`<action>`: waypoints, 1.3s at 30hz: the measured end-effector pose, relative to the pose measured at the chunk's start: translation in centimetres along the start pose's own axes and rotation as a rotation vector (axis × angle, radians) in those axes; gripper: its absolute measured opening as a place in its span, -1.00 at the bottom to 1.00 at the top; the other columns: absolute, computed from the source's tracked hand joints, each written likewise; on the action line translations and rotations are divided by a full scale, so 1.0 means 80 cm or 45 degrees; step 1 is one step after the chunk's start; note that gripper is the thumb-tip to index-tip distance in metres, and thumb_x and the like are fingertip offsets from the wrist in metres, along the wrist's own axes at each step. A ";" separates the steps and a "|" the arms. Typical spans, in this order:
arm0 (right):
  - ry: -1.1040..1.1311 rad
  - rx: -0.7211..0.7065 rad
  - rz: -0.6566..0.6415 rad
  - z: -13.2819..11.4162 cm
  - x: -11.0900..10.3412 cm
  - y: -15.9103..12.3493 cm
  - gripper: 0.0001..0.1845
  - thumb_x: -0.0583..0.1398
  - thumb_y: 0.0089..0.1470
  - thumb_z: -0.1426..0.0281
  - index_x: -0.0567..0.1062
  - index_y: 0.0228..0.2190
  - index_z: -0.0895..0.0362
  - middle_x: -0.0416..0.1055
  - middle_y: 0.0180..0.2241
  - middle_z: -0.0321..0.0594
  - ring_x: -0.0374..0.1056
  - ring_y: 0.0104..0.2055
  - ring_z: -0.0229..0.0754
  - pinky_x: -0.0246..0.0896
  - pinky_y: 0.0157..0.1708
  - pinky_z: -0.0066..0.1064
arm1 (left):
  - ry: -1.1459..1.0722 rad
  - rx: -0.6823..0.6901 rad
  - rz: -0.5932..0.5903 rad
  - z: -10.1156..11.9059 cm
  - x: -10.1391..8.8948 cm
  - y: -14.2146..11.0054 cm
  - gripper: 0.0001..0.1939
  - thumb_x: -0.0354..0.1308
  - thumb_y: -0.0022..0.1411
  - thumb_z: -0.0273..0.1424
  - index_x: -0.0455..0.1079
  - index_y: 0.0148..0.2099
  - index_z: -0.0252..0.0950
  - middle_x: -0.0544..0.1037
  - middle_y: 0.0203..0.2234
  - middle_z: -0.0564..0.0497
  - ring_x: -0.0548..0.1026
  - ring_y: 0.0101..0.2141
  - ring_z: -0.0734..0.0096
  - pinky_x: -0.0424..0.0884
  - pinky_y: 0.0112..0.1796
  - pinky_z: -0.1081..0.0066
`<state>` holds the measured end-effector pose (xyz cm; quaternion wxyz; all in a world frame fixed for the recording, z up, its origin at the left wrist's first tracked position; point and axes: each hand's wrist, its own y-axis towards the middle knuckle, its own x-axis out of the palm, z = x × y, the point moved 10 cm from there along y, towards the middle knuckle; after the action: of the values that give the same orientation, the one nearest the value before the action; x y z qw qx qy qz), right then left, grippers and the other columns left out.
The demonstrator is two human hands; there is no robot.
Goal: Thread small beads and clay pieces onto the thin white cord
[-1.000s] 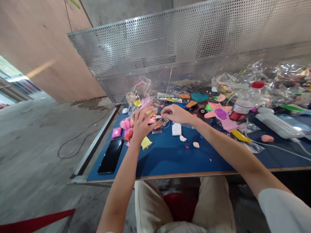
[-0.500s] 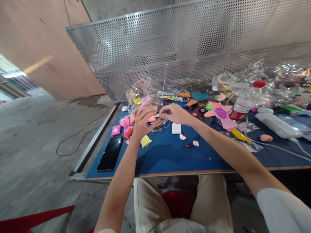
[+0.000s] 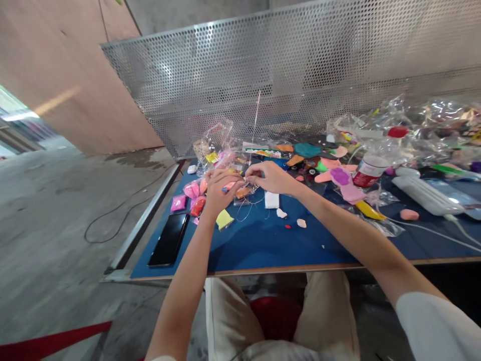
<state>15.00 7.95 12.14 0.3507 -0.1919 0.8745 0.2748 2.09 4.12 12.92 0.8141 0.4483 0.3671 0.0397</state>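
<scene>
My left hand (image 3: pixel 221 189) and my right hand (image 3: pixel 273 177) meet over the back of the blue mat (image 3: pixel 255 250), fingertips almost touching. Both are pinched closed on a small whitish piece too small to name. A thin white strand (image 3: pixel 256 118) rises from near my right fingers toward the perforated panel. Fine pale thread (image 3: pixel 248 208) curls on the mat below. Close to my right hand are a white block (image 3: pixel 272 200) and a small white lump (image 3: pixel 281 213). Pink and red packets (image 3: pixel 191 189) sit beside my left hand, with a yellow packet (image 3: pixel 224 219) nearer me.
A black phone (image 3: pixel 169 239) lies at the left table edge. On the right stand a bottle with a red label (image 3: pixel 370 173) and a white power strip (image 3: pixel 428 193) with cables. Clear plastic bags and coloured clay pieces crowd the back, before a perforated metal panel (image 3: pixel 240 75).
The whitish piece between my fingertips shows less, and my hands have drawn slightly closer together. The upright strand tilts a little further right at its top. More thread loops show on the mat.
</scene>
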 end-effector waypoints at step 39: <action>0.351 0.071 -0.023 0.030 0.017 0.008 -0.70 0.15 0.18 0.23 0.56 -0.39 0.17 0.47 -0.44 -0.21 0.30 -0.39 -0.23 0.13 -0.35 -0.37 | -0.564 -0.451 -0.032 -0.048 0.025 -0.007 -0.68 0.42 0.13 -0.09 0.60 -0.24 -0.23 0.69 -0.32 -0.04 0.64 -0.30 0.29 0.60 -0.22 0.28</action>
<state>14.92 9.71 9.94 0.2348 -0.2259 0.9199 0.2183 0.98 7.29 10.09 0.9405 0.2921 0.1732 -0.0059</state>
